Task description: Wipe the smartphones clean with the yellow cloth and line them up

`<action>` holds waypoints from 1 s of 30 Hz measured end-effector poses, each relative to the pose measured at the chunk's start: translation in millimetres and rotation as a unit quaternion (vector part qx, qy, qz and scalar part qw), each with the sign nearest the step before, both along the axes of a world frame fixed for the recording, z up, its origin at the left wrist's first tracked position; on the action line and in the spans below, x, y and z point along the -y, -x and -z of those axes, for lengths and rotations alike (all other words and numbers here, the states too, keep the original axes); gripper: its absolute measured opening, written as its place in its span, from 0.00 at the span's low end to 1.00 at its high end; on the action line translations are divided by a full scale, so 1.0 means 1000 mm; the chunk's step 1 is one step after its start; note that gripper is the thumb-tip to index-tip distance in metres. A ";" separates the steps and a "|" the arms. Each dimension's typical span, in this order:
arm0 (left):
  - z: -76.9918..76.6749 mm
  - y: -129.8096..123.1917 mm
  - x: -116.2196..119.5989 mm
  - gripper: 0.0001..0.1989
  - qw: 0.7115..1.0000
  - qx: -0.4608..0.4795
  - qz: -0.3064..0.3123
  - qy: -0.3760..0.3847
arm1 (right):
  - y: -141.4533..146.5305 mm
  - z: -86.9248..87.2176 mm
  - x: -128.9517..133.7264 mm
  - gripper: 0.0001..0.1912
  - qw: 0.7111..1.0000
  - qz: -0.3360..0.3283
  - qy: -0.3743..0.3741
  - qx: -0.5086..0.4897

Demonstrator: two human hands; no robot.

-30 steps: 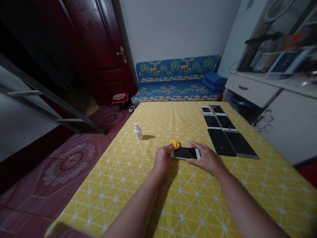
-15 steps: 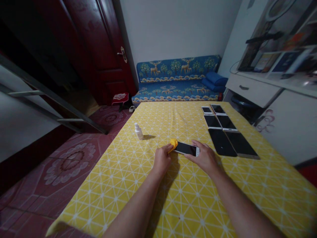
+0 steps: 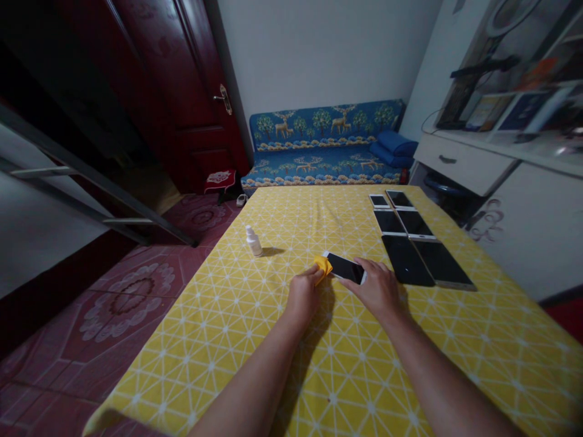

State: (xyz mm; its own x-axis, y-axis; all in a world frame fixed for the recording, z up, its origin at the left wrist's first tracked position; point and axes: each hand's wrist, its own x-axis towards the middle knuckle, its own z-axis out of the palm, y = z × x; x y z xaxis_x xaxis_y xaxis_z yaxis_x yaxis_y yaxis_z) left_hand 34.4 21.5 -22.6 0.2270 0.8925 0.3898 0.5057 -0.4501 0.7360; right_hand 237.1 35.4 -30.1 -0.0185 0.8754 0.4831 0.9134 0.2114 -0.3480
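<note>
A white phone with a dark screen [image 3: 345, 268] is held at its right end by my right hand [image 3: 377, 287], thumb on the near edge and fingers on the far edge. My left hand [image 3: 304, 294] pinches a bunched yellow cloth [image 3: 323, 266] against the phone's left end. Left of my hands a small white bottle [image 3: 254, 242] stands upright on the yellow patterned tablecloth [image 3: 255, 309]. To the right, several phones lie screen up in two columns, among them a large black one [image 3: 407, 261] and another large dark one [image 3: 444, 264].
Beyond the table is a blue patterned sofa [image 3: 314, 167]. A white cabinet [image 3: 514, 218] with items on top stands at the right. A small red stool [image 3: 221, 180] is by the dark red door [image 3: 182, 91]. A metal ladder [image 3: 104, 188] leans at the left.
The cloth in my left hand has shifted slightly right, and the phone's upper left corner now shows past it. The phone is tilted a little more; my right hand still holds its right end.
</note>
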 end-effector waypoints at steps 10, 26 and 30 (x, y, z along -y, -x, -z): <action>-0.002 0.001 -0.005 0.25 1.000 -0.014 -0.013 0.008 | 0.011 -0.010 0.013 0.21 0.999 -0.003 0.016 0.051; 0.008 0.016 -0.023 0.33 0.997 0.001 -0.072 0.035 | 0.025 -0.013 0.029 0.18 0.989 -0.130 0.014 0.068; 0.005 0.016 -0.022 0.30 0.997 0.006 -0.073 0.035 | 0.031 -0.013 0.032 0.20 0.986 -0.151 0.026 0.072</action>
State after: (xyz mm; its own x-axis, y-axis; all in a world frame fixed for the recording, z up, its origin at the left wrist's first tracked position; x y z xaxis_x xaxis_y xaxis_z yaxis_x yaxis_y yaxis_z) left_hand 18.5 43.5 -28.0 0.0879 0.9408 0.3273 0.5526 -0.3194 0.7698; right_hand 205.9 3.7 -17.0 -0.3475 0.8426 0.4115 0.8522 0.4669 -0.2362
